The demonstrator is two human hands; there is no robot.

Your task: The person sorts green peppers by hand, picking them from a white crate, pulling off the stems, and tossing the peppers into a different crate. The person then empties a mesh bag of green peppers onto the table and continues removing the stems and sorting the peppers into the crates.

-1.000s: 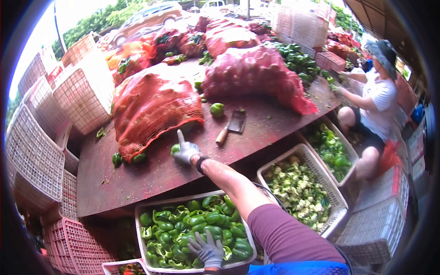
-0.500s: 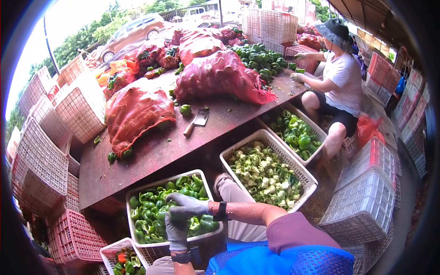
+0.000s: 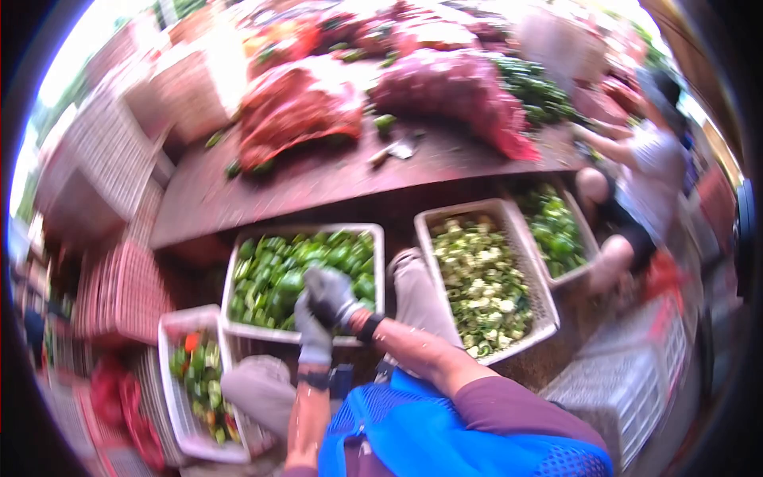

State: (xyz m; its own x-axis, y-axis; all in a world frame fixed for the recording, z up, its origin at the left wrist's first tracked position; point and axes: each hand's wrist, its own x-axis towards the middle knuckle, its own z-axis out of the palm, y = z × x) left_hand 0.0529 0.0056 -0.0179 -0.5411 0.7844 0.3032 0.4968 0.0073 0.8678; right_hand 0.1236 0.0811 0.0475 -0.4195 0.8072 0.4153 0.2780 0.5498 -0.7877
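Note:
My left hand [image 3: 313, 327] and my right hand [image 3: 332, 296], both in grey gloves, meet over the front of a white crate [image 3: 380, 278] of green peppers [image 3: 266, 274]. The right hand is curled just above the left, and both look closed. Blur and the gloves hide whatever they hold between them. Many of the peppers in this crate look cut or hollowed. On the table, a cleaver [image 3: 404, 148] lies near a single green pepper [image 3: 385, 125], away from my hands.
White crates hold pale pepper cores [image 3: 481, 286], more green peppers [image 3: 552, 226] and mixed red-green pieces [image 3: 203, 381]. Mesh sacks [image 3: 298, 111] sit on the table [image 3: 318, 195]. Another person [image 3: 648, 167] sits at right. Stacked crates [image 3: 119, 294] stand left; others [image 3: 628, 374] stand right.
The view has swung left and downward, bringing more of the mixed-pepper crate into sight. My right hand has curled in and the two hands have drawn closer together.

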